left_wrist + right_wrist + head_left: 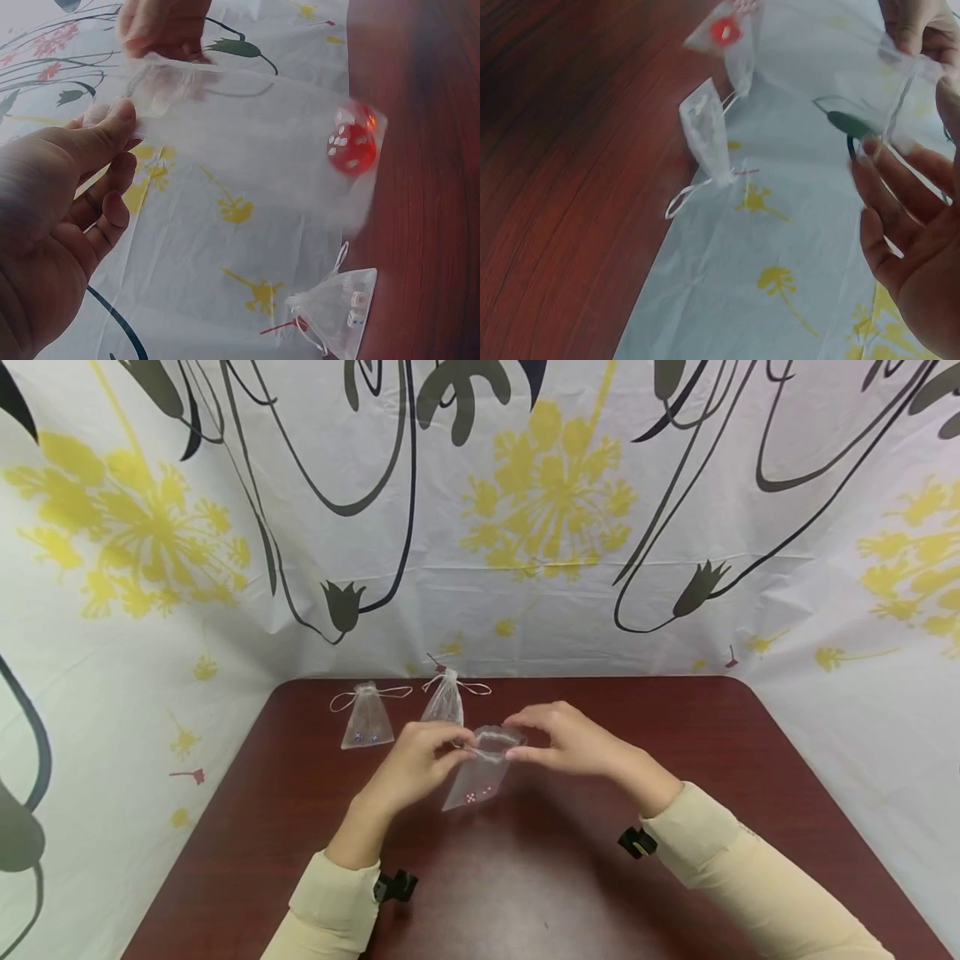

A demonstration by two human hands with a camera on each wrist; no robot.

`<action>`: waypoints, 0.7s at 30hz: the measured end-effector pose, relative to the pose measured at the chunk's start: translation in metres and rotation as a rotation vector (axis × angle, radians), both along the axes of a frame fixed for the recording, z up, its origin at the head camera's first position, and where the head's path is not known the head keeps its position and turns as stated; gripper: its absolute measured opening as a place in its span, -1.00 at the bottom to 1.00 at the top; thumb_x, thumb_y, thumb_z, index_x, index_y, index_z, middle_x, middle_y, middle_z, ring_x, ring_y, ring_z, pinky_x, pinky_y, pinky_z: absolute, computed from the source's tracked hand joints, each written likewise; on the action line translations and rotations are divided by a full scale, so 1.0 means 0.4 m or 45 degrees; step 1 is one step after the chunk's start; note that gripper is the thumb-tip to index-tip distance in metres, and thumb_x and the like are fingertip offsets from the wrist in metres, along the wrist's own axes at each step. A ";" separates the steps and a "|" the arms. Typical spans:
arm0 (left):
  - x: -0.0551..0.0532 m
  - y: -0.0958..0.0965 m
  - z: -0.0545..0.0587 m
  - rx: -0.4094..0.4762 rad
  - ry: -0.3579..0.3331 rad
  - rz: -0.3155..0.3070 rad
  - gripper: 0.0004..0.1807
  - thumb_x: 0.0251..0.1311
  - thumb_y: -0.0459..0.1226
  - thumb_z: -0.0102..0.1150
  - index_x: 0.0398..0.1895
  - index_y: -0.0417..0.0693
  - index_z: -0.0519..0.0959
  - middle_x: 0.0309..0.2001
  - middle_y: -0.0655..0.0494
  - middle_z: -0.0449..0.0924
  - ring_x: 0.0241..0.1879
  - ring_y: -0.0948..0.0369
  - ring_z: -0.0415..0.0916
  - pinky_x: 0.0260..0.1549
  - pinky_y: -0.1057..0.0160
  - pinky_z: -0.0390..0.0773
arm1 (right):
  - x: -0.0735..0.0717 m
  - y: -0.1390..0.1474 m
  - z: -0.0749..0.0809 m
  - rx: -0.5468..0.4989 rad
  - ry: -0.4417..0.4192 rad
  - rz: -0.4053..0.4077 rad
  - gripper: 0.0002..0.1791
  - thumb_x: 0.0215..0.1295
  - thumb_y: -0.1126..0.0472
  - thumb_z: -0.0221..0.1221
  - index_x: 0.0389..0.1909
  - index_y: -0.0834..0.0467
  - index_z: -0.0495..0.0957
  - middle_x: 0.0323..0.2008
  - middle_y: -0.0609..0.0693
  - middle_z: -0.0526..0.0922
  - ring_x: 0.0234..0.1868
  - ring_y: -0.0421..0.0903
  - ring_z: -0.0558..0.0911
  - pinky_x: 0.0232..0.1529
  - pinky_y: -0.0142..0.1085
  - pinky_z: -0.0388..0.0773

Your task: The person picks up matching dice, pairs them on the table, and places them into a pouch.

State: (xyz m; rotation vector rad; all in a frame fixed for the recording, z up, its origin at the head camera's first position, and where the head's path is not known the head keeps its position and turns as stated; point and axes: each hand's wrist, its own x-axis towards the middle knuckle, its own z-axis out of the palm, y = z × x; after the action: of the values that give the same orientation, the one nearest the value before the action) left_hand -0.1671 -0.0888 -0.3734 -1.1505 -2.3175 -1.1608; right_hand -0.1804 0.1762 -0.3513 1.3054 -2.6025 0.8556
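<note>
A sheer white drawstring pouch (pixel 467 779) hangs tilted between my hands above the table, its mouth spread into a loop. Red dice with white pips (pixel 352 146) lie in its bottom corner. My left hand (pixel 414 763) pinches the left side of the mouth between thumb and fingers. At the right side, my right hand (pixel 576 742) holds the rim, thumb on the near edge and fingers at the far edge. Two similar pouches lie behind: one (pixel 369 714) holding small dice (pixel 357 738), and another (pixel 446 700) partly hidden by the left hand.
The dark red-brown table (pixel 300 843) ends at a patterned white cloth (pixel 420 610) hanging behind and at the sides. White drawstring loops (pixel 476 688) stick out from the rear pouches. Black cameras (pixel 396 886) sit at both wrists.
</note>
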 end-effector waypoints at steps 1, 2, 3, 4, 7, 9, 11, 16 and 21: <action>0.000 -0.002 -0.001 0.008 0.000 0.006 -0.89 0.09 -0.43 0.47 -0.32 -0.13 0.73 -0.36 0.15 0.72 -0.42 0.33 0.56 -0.39 0.28 0.64 | 0.000 0.004 -0.004 0.033 -0.005 -0.002 -0.65 0.32 0.02 0.36 -0.01 0.15 0.69 -0.14 -0.14 0.73 -0.23 -0.28 0.64 -0.21 -0.25 0.63; -0.001 -0.004 -0.002 0.019 0.002 0.012 -0.89 0.09 -0.44 0.47 -0.32 -0.14 0.73 -0.36 0.15 0.72 -0.42 0.33 0.56 -0.39 0.31 0.63 | 0.000 0.007 -0.008 0.056 -0.010 -0.003 -0.68 0.34 0.03 0.34 -0.03 0.14 0.70 -0.16 -0.15 0.74 -0.26 -0.30 0.65 -0.23 -0.27 0.63; -0.001 -0.006 -0.003 0.030 0.001 0.016 -0.88 0.09 -0.44 0.47 -0.32 -0.14 0.74 -0.36 0.14 0.73 -0.41 0.33 0.56 -0.39 0.33 0.62 | 0.000 0.010 -0.011 0.066 -0.012 -0.003 -0.72 0.36 0.05 0.33 -0.05 0.13 0.71 -0.17 -0.16 0.75 -0.27 -0.33 0.64 -0.23 -0.28 0.64; -0.003 -0.007 -0.003 0.042 -0.003 0.018 -0.88 0.09 -0.45 0.46 -0.31 -0.16 0.74 -0.35 0.14 0.73 -0.41 0.33 0.57 -0.39 0.32 0.63 | 0.000 0.013 -0.014 0.066 -0.008 -0.003 -0.77 0.37 0.08 0.32 -0.08 0.12 0.72 -0.20 -0.17 0.75 -0.30 -0.34 0.64 -0.26 -0.29 0.63; -0.006 -0.010 -0.003 0.065 -0.006 0.014 -0.87 0.10 -0.46 0.45 -0.27 -0.18 0.75 -0.33 0.12 0.74 -0.42 0.31 0.57 -0.41 0.29 0.63 | -0.003 0.017 -0.019 0.032 0.035 -0.008 -0.90 0.37 0.18 0.32 -0.19 0.10 0.75 -0.29 -0.20 0.75 -0.39 -0.37 0.61 -0.35 -0.36 0.59; -0.008 -0.011 -0.003 0.071 0.007 0.019 -0.85 0.13 -0.45 0.43 -0.22 -0.20 0.76 -0.30 0.08 0.76 -0.40 0.29 0.60 -0.39 0.28 0.64 | -0.005 0.017 -0.019 0.003 0.070 -0.005 -0.93 0.36 0.22 0.31 -0.25 0.09 0.76 -0.33 -0.21 0.75 -0.42 -0.38 0.60 -0.38 -0.38 0.57; -0.010 -0.013 -0.004 0.068 0.033 0.043 -0.82 0.18 -0.44 0.39 -0.14 -0.21 0.76 -0.23 0.03 0.78 -0.33 0.26 0.67 -0.34 0.28 0.67 | -0.006 0.018 -0.019 -0.026 0.100 -0.003 -0.92 0.37 0.22 0.30 -0.27 0.09 0.77 -0.35 -0.22 0.75 -0.43 -0.39 0.60 -0.40 -0.40 0.55; -0.017 -0.021 -0.011 0.110 0.181 0.173 -0.72 0.24 -0.47 0.32 0.03 -0.26 0.71 -0.15 -0.09 0.77 -0.25 0.16 0.74 -0.25 0.24 0.70 | -0.009 0.029 -0.012 -0.109 0.147 0.001 -0.91 0.37 0.27 0.29 -0.30 0.10 0.76 -0.39 -0.22 0.74 -0.50 -0.38 0.55 -0.45 -0.41 0.51; -0.028 -0.025 -0.014 0.178 0.333 0.278 -0.75 0.21 -0.48 0.34 -0.04 -0.28 0.73 -0.23 -0.11 0.77 -0.31 0.10 0.75 -0.28 0.19 0.71 | -0.015 0.039 -0.003 -0.191 0.205 0.023 -0.91 0.31 0.34 0.32 -0.30 0.11 0.77 -0.36 -0.15 0.77 -0.45 -0.35 0.62 -0.45 -0.40 0.53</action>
State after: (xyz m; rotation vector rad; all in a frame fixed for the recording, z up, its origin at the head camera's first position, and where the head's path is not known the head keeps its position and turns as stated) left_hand -0.1784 -0.0989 -0.3788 -0.9135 -2.0690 -1.0091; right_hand -0.1864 0.1920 -0.3526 1.3015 -2.3590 0.8893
